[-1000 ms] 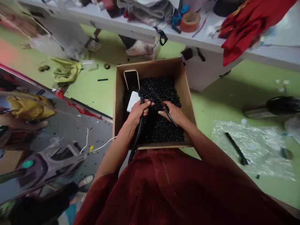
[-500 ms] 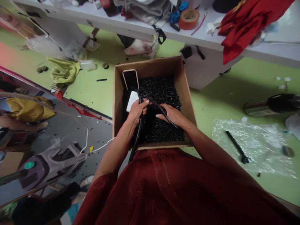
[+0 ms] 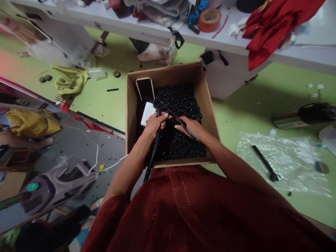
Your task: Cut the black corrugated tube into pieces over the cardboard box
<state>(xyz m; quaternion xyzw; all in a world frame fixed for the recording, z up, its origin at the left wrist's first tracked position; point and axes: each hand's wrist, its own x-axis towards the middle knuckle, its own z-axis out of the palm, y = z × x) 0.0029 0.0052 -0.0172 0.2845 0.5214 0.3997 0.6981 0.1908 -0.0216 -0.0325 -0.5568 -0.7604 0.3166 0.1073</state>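
Note:
A cardboard box [image 3: 212,115] holds a heap of small black pieces [image 3: 178,98]. Over the heap, my left hand [image 3: 154,123] is closed in a pinch, with a ribbed black tube [image 3: 156,140] running beneath it toward my lap. What its fingertips pinch is too small to name. My right hand [image 3: 191,127] is wrapped round a long thin dark tool [image 3: 187,131], whose far end reaches up-left past my left fingertips. A white device [image 3: 148,112] lies on the heap beside my left hand, and a phone [image 3: 146,89] leans against the box's back-left corner.
Behind the box runs a white shelf [image 3: 225,43] with an orange tape roll [image 3: 209,20] and red cloth [image 3: 275,28]. At right are a metal flask [image 3: 301,115] and a plastic bag [image 3: 291,157]; a yellow-green cloth [image 3: 69,80] lies left.
The view has shifted slightly, so the surroundings sit a little further left and up. Both hands keep almost the same pose over the heap.

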